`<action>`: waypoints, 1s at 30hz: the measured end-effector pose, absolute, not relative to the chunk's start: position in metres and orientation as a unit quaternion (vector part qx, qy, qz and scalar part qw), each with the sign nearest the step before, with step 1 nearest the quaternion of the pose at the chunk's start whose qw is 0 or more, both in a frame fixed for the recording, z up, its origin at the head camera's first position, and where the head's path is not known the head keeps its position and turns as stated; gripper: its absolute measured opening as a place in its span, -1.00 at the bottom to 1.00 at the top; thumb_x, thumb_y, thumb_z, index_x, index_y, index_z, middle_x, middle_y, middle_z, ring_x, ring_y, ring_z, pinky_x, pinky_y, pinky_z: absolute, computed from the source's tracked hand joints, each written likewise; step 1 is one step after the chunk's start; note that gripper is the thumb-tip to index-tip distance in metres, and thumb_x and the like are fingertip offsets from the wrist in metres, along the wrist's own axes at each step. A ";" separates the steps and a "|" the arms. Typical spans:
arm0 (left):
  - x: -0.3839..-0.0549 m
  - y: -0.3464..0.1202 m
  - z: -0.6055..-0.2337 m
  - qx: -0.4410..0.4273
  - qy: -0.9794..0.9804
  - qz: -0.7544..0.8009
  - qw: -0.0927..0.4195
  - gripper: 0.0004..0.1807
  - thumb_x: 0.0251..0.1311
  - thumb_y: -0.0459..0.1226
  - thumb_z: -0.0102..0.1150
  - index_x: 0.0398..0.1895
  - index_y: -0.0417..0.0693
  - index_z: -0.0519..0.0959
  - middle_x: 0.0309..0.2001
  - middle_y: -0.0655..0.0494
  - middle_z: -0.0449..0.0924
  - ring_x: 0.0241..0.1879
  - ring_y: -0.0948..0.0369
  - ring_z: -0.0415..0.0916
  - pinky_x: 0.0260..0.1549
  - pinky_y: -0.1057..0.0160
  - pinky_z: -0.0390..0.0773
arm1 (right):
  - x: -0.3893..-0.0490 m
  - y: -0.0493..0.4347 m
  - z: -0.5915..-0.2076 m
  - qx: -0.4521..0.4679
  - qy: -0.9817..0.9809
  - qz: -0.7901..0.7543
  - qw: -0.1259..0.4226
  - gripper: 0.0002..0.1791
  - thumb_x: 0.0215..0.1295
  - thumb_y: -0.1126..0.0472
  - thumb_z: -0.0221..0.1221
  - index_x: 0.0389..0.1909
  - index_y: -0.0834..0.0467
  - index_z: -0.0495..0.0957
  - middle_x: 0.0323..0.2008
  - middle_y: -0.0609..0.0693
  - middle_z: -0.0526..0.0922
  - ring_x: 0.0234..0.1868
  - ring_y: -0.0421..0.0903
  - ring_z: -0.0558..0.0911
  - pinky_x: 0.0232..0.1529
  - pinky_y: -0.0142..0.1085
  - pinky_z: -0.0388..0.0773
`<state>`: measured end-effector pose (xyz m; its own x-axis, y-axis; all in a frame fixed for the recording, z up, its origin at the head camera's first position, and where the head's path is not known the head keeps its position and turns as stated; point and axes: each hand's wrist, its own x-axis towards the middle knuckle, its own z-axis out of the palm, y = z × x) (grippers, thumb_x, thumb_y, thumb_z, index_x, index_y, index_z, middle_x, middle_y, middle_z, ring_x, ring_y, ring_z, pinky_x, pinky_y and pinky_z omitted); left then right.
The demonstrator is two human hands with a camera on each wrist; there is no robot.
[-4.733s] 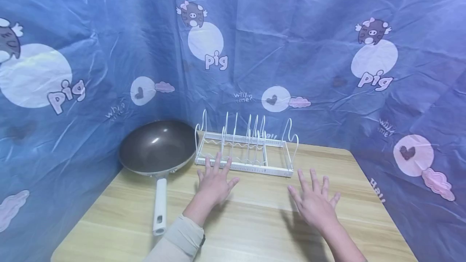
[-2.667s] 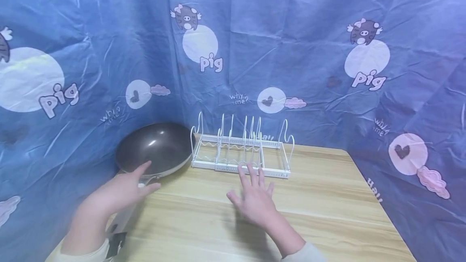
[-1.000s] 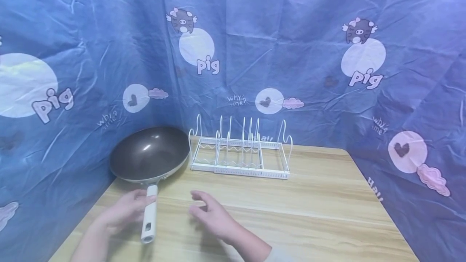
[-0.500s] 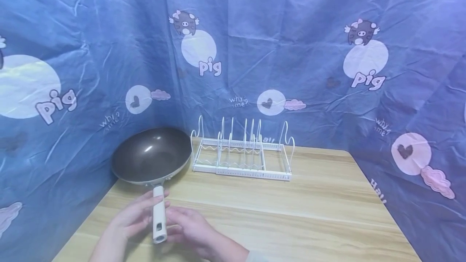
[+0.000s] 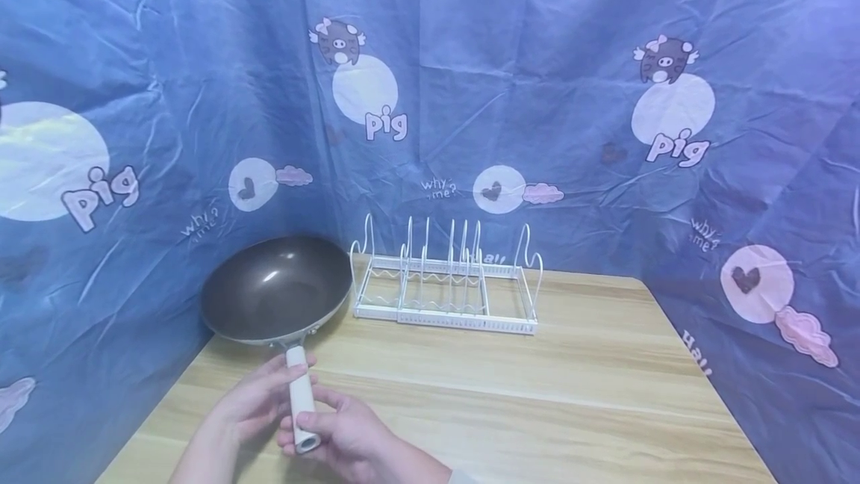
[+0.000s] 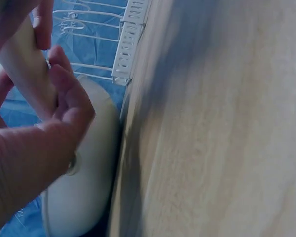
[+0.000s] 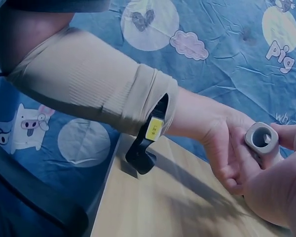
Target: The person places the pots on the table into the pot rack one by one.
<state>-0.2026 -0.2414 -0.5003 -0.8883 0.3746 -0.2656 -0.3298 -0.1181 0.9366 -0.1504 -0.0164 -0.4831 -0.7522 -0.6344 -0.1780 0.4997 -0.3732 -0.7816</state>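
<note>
Both hands are clamped on the white handle (image 5: 301,394). The left hand (image 5: 255,402) grips it close to the pan, thumb laid over the top and fingertips showing on the far side. The right hand (image 5: 356,430) holds the free end, thumb above and fingers curled beneath, just behind the handle's hollow tip. Two holds set apart along the handle probably serve to steady it: the bowl's weight hangs out front, and the hand nearer to it likely bears most of that load.

The frying pan (image 5: 282,290) is at the left of the table (image 5: 571,394), dark inside facing up and tilted somewhat toward the person, so the handle points back within easy reach. Whether its base touches the wood I cannot tell.

Just beside it, further right and near the back edge, stands a white wire rack (image 5: 466,321); its upright loops look spaced for keeping flat things on edge. A blue cloth (image 5: 571,110) printed with pigs hangs behind and on both sides, perhaps to screen off the workspace. The left sleeve (image 7: 98,84) is bunched above the wrist, leaving the hand bare.
</note>
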 end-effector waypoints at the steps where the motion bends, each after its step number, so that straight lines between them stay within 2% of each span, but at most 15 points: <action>1: -0.204 -0.242 -0.500 0.026 0.604 0.760 0.239 -0.33 0.68 -0.17 -0.01 0.69 -0.20 0.09 0.34 0.29 0.58 0.29 0.24 0.58 0.34 0.24 0.61 | -0.151 -0.016 -0.483 -0.076 0.439 -0.826 0.345 -0.36 0.52 0.38 0.20 0.56 0.30 0.30 0.02 0.20 0.78 -0.09 -0.08 0.86 0.20 -0.12 0.80; 4: -0.207 -0.246 -0.503 0.064 0.525 0.808 0.260 -0.58 0.73 -0.24 -0.17 0.51 -0.04 0.42 0.31 0.22 0.59 0.33 0.24 0.55 0.43 0.25 0.58 | -0.151 -0.015 -0.482 -0.076 0.435 -0.828 0.346 -0.34 0.53 0.38 0.17 0.59 0.30 0.27 0.03 0.22 0.78 -0.08 -0.06 0.85 0.25 -0.07 0.78; 7: -0.211 -0.246 -0.508 0.100 0.445 0.844 0.281 -0.54 0.73 -0.34 -0.34 0.37 0.06 0.56 0.29 0.19 0.61 0.34 0.25 0.55 0.48 0.25 0.55 | -0.151 -0.015 -0.480 -0.069 0.442 -0.827 0.340 -0.32 0.52 0.41 0.15 0.60 0.32 0.25 0.04 0.25 0.77 -0.10 -0.06 0.85 0.25 -0.05 0.78; 10: -0.213 -0.244 -0.512 0.125 0.409 0.857 0.287 -0.48 0.71 -0.39 -0.40 0.35 0.09 0.58 0.25 0.23 0.63 0.31 0.26 0.57 0.46 0.25 0.55 | -0.151 -0.015 -0.476 -0.062 0.461 -0.821 0.330 -0.30 0.50 0.44 0.14 0.62 0.33 0.23 0.03 0.28 0.75 -0.14 -0.07 0.84 0.21 -0.05 0.80; 19: -0.212 -0.232 -0.505 0.155 0.397 0.868 0.256 -0.46 0.72 -0.40 -0.46 0.34 0.09 0.57 0.15 0.26 0.64 0.21 0.31 0.59 0.41 0.29 0.59 | -0.154 -0.011 -0.466 -0.070 0.477 -0.814 0.324 -0.28 0.51 0.43 0.14 0.63 0.35 0.19 0.00 0.24 0.78 -0.24 -0.14 0.81 0.12 -0.11 0.84; 26: -0.209 -0.220 -0.485 0.142 0.428 0.866 0.215 -0.53 0.72 -0.36 -0.32 0.28 0.17 0.61 0.11 0.31 0.64 0.14 0.34 0.59 0.33 0.33 0.62 | -0.160 0.002 -0.456 -0.115 0.468 -0.805 0.346 -0.28 0.53 0.40 0.13 0.65 0.27 0.21 0.03 0.16 0.78 -0.22 -0.18 0.80 0.07 -0.24 0.84; 30: -0.205 -0.217 -0.472 0.145 0.440 0.864 0.196 -0.54 0.73 -0.35 -0.33 0.29 0.18 0.59 0.12 0.32 0.64 0.13 0.34 0.60 0.31 0.33 0.64 | -0.161 0.008 -0.447 -0.151 0.455 -0.803 0.353 -0.29 0.54 0.41 0.13 0.65 0.26 0.22 -0.01 0.06 0.78 -0.19 -0.20 0.81 0.04 -0.30 0.83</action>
<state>-0.2045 -0.2165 -0.4719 -0.8809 0.4668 0.0786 -0.2106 -0.5352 0.8181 -0.1611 0.0075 -0.4467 -0.7045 -0.7054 -0.0784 0.4301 -0.3364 -0.8378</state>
